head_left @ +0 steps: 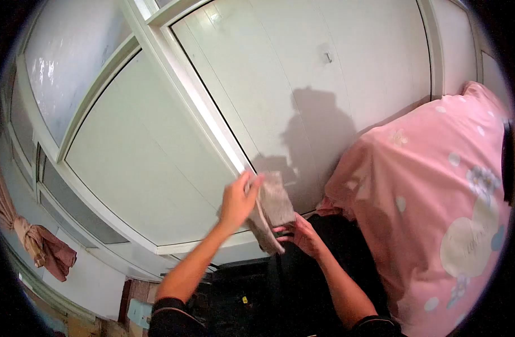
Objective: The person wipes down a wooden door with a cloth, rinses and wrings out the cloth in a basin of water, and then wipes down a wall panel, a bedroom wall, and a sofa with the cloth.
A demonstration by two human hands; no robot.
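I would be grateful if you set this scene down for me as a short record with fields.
held item: flat, folded grey-brown piece, apparently cloth
left hand: grips its upper left edge
right hand: holds its lower edge
behind: smooth white panel with a small metal hook and a dark shadow
right side: pink fabric cover with a flower pattern, draped over something hidden
far left: brownish-pink gathered fabric, hanging
unclear: exact material of the held piece
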